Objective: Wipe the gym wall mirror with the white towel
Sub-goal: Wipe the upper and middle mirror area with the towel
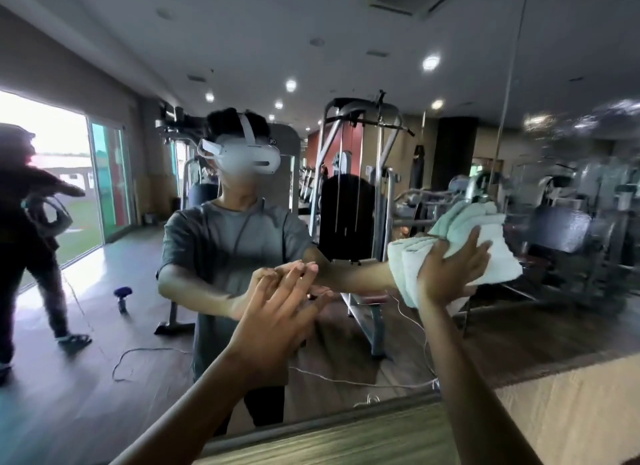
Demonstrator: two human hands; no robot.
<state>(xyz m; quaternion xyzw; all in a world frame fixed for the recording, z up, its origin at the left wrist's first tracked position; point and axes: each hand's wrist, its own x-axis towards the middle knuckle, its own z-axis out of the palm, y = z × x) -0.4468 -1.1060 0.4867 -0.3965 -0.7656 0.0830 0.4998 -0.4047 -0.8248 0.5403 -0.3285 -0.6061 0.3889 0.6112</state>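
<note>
The gym wall mirror (346, 49) fills most of the view and reflects me and the gym behind. My right hand (450, 270) presses a folded white towel (408, 263) flat against the glass at the right, fingers spread and straight over the cloth. My left hand (277, 312) lies flat on the mirror in the middle, fingers straight, meeting its own reflection. A smeared, hazy patch of glass (588, 132) shows at the upper right, above the towel.
A vertical seam (512, 66) splits the mirror panels just right of the towel. The mirror's lower edge (311, 426) meets a wood-grain ledge (346, 444). Reflected in the glass are weight machines, a cable on the floor and another person at the far left.
</note>
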